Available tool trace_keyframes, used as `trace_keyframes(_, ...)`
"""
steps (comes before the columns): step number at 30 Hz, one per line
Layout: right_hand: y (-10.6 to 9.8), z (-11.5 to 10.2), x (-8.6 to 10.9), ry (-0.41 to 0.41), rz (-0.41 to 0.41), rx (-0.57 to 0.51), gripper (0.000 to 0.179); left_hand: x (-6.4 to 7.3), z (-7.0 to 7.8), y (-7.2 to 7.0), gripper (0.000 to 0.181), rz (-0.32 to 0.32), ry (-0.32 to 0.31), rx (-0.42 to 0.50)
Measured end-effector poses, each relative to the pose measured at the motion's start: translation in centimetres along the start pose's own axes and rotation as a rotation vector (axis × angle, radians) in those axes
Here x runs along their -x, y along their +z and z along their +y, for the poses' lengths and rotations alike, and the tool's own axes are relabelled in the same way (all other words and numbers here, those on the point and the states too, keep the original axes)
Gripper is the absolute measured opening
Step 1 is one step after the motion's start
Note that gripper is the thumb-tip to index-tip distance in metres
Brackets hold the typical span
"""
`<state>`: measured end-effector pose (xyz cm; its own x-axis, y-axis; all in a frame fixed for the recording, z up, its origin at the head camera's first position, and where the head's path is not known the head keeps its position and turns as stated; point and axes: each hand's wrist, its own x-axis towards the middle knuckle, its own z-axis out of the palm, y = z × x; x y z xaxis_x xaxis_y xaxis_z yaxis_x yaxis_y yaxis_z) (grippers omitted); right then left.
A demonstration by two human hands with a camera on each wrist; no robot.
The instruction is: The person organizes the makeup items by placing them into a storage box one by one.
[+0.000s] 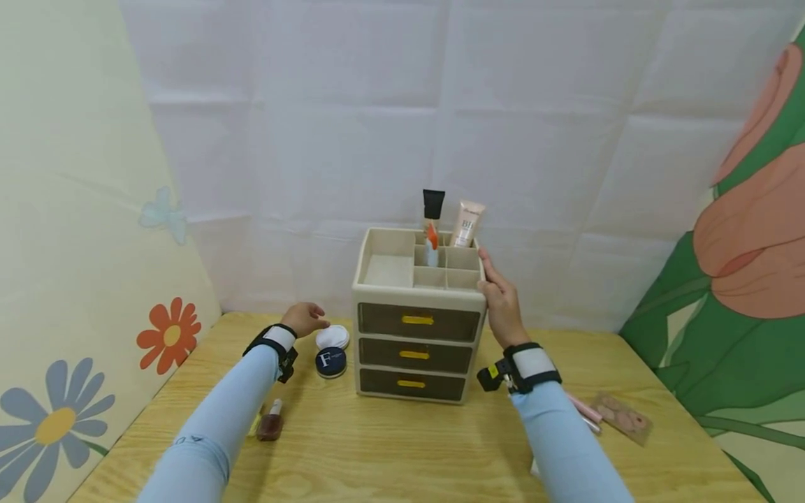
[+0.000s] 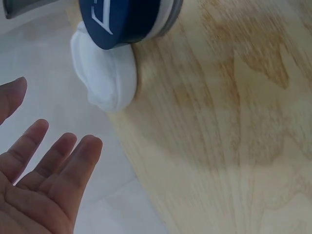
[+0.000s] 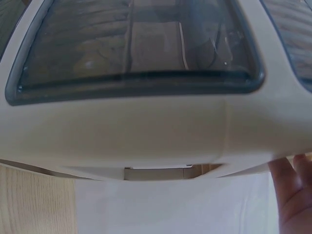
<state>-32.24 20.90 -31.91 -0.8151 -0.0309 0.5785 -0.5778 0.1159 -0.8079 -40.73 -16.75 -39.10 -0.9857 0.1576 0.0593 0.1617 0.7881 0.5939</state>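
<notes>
A beige cosmetics organizer point(image 1: 418, 297) with three dark drawers and yellow handles stands on the table, several compartments on top. My right hand point(image 1: 502, 304) rests against its upper right side, fingers extended along the edge; the right wrist view shows two fingers point(image 3: 287, 187) at the rim. My left hand point(image 1: 305, 319) hovers left of the organizer with loosely spread fingers, holding nothing. Beside its fingertips lies a round white piece point(image 1: 333, 337), perhaps a lid or puff. A dark blue compact point(image 1: 330, 362) marked with an F rests against it.
A black-capped tube point(image 1: 433, 202), a BB cream tube point(image 1: 467, 222) and a small orange-topped item point(image 1: 432, 244) stand in the organizer. A brown bottle point(image 1: 270, 424) sits near my left forearm. On the right lie pink tubes point(image 1: 585, 406) and a flat palette point(image 1: 622, 418). White cloth point(image 1: 302, 140) hangs behind.
</notes>
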Motion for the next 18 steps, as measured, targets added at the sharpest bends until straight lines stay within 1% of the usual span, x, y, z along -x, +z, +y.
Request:
trace_keyframes(3,0.0,0.0,0.0,-0.008,-0.001,-0.008,0.054,-0.4,-0.3,0.5,0.040,-0.015,0.019,-0.028)
trace_keyframes(7,-0.1,-0.1,0.0,-0.004,-0.005,-0.006,0.055,-1.0,-0.4,1.5,0.046,-0.035,0.041,-0.090)
trace_keyframes(9,-0.1,0.0,0.0,0.001,-0.005,-0.004,0.055,-1.4,-0.4,2.1,0.049,-0.028,0.061,-0.129)
trace_keyframes(11,-0.2,0.0,0.1,-0.001,-0.006,-0.008,0.055,-1.4,0.0,2.6,0.053,-0.022,0.065,-0.155)
trace_keyframes(12,-0.2,0.1,0.1,-0.002,-0.006,-0.009,0.055,-1.4,0.3,2.9,0.055,-0.022,0.060,-0.170)
trace_keyframes(14,-0.1,0.1,0.1,-0.008,-0.003,-0.018,0.056,-1.8,0.5,3.5,0.059,-0.033,0.024,-0.186)
trace_keyframes(16,-0.1,0.1,0.1,-0.018,0.000,-0.018,0.056,-2.5,0.6,4.1,0.064,-0.053,-0.020,-0.200)
trace_keyframes(17,0.0,0.1,0.1,-0.020,0.001,-0.017,0.055,-3.0,0.4,4.4,0.067,-0.060,-0.037,-0.209)
trace_keyframes(18,0.0,0.0,0.1,-0.025,0.002,-0.017,0.055,-4.0,-0.6,5.1,0.070,-0.053,-0.030,-0.213)
